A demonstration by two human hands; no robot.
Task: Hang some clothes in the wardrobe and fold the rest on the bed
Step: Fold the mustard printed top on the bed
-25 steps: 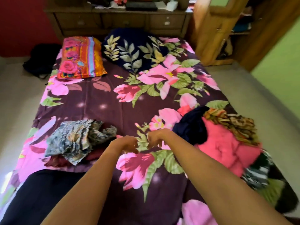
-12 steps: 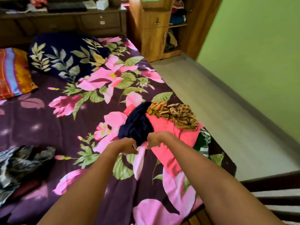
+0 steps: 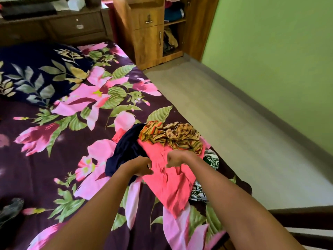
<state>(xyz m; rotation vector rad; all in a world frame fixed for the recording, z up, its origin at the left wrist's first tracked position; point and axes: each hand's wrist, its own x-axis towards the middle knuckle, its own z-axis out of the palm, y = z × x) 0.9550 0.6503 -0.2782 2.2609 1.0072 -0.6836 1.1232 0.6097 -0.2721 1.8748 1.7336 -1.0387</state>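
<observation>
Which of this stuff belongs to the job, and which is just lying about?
Job: pink garment, navy garment, brown patterned garment, leaf-print garment, bed, wardrobe.
Lying about: pillow, drawers.

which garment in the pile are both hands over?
The coral-pink garment, beneath left hand and right hand; navy garment lies left, mustard patterned garment behind.

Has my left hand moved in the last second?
Yes: the left hand has shifted right across the purple floral bedsheet, now at the crumpled coral-pink garment.
</observation>
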